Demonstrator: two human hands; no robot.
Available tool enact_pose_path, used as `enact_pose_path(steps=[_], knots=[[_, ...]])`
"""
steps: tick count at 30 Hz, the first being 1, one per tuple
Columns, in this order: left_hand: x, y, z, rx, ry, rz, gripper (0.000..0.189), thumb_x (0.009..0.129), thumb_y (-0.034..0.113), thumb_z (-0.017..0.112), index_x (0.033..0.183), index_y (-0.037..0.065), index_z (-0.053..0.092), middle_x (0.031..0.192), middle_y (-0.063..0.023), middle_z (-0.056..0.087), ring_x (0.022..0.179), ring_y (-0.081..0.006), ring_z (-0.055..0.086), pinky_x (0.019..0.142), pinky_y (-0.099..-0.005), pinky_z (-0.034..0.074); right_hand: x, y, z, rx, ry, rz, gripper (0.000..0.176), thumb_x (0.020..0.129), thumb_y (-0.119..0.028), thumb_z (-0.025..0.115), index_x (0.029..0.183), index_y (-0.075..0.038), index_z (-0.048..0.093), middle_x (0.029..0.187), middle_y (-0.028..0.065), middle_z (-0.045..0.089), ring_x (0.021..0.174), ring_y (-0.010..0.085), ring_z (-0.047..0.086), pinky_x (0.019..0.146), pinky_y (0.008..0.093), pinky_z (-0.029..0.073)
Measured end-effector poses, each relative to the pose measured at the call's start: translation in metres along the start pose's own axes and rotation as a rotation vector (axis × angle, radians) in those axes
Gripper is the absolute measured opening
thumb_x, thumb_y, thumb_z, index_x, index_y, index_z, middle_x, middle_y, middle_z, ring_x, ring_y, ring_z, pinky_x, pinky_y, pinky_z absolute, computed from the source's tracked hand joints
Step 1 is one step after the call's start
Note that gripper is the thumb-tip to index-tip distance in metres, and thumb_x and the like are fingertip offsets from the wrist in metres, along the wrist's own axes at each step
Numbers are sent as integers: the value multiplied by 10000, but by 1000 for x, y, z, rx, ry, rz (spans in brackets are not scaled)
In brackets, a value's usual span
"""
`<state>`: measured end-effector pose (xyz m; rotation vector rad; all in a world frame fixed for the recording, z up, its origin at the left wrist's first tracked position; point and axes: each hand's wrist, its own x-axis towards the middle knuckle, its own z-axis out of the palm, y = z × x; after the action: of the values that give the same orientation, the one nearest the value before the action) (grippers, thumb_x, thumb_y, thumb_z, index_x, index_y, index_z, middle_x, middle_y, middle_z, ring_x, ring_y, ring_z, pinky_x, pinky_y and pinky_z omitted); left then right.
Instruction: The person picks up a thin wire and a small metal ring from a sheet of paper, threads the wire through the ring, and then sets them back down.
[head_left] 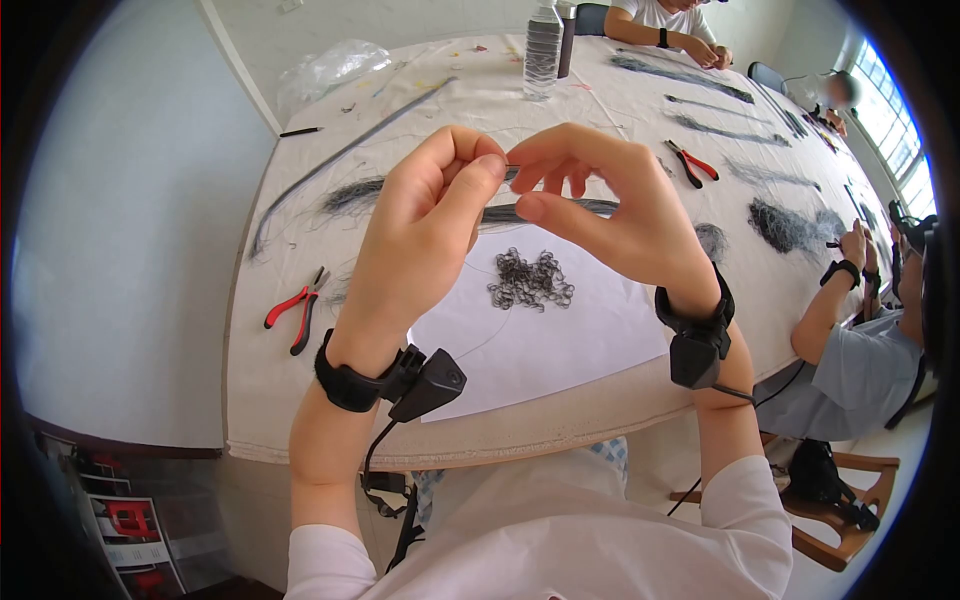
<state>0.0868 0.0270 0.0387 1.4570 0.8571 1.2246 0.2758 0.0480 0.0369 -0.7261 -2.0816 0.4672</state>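
Note:
My left hand [425, 215] is raised over the table, thumb and forefinger pinched together. A thin wire [500, 327] hangs in a loose curve below it and seems to come from the pinch; its held end is too small to make out. My right hand [610, 195] faces it, thumb apart from the fingers, forefinger tip close to the left fingertips. Beneath both hands, a pile of small dark wire rings [530, 280] lies on a white paper sheet [590, 340]. Behind the fingers is a bundle of grey wires [590, 207], partly hidden.
Red-and-black pliers [300, 306] lie at left, and another pair of pliers [692, 165] at right. Wire bundles [680, 78] spread across the cloth. A water bottle [541, 50] stands at the back near a plastic bag [335, 70]. Other people sit around the table.

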Motion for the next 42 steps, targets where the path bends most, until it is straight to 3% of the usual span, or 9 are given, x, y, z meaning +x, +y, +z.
enact_pose_path(steps=[6, 12, 16, 18, 25, 27, 33, 35, 42], knots=[[-1, 2, 0, -70, -39, -3, 135, 955, 169, 508, 922, 46, 552, 651, 88, 440, 517, 15, 309, 452, -174, 243, 1, 11, 6, 193, -95, 99, 165, 878, -71, 648, 1015, 18, 626, 848, 24, 658, 746, 50, 574, 649, 198, 438], [-2, 1, -1, -76, -59, -3, 128, 956, 164, 504, 936, 45, 548, 642, 90, 429, 507, 19, 301, 441, -172, 229, 0, 22, 9, 362, -52, 102, 140, 884, -50, 638, 995, 33, 627, 837, 40, 650, 738, 66, 566, 681, 208, 467], [-1, 0, -1, -63, -50, 10, 127, 958, 160, 502, 943, 43, 548, 653, 87, 438, 508, 16, 309, 442, -172, 235, 0, 10, 8, 309, 38, 81, 103, 856, -25, 657, 946, 26, 663, 825, 41, 651, 712, 74, 554, 659, 210, 456], [-2, 0, 0, -62, -42, 13, 127, 959, 159, 502, 945, 41, 548, 661, 85, 446, 512, 16, 316, 446, -170, 240, -1, 7, 8, 45, 137, -29, 86, 813, 10, 680, 897, 9, 700, 822, 46, 654, 690, 82, 548, 635, 213, 439], [-2, 1, 4, 42, 13, 80, 129, 962, 154, 516, 946, 29, 540, 699, 78, 471, 604, 9, 341, 529, -172, 285, -1, 2, 12, 24, 240, -54, 128, 777, 43, 688, 895, -3, 712, 805, 36, 643, 672, 76, 523, 618, 216, 415], [-3, 1, 4, 68, 17, 94, 129, 960, 153, 519, 943, 27, 539, 701, 77, 472, 614, 6, 343, 539, -175, 289, 0, 3, 14, 83, 308, -78, 85, 756, -16, 661, 825, -48, 699, 731, 11, 616, 606, 91, 500, 566, 223, 416], [-5, 4, 6, 210, 6, 132, 116, 946, 139, 550, 931, 24, 565, 715, 60, 532, 627, 5, 395, 554, -163, 318, 0, 6, 11, 125, 305, -93, 76, 742, -8, 649, 804, -47, 670, 698, -9, 575, 632, 82, 504, 577, 222, 409], [-4, 5, 4, 203, -88, 167, 102, 928, 119, 583, 918, 17, 583, 724, 48, 564, 630, 10, 435, 558, -157, 340, 1, 7, 10, 122, 296, -104, 79, 743, -7, 649, 807, -49, 671, 707, -9, 583, 637, 82, 505, 577, 222, 408], [-4, 2, 0, 173, -42, 268, 86, 915, 99, 602, 882, 19, 603, 715, 43, 588, 642, 17, 480, 562, -148, 357, 0, 4, 4, 99, 252, -160, 100, 747, 1, 646, 815, -60, 688, 742, -5, 624, 637, 88, 517, 574, 223, 410]])
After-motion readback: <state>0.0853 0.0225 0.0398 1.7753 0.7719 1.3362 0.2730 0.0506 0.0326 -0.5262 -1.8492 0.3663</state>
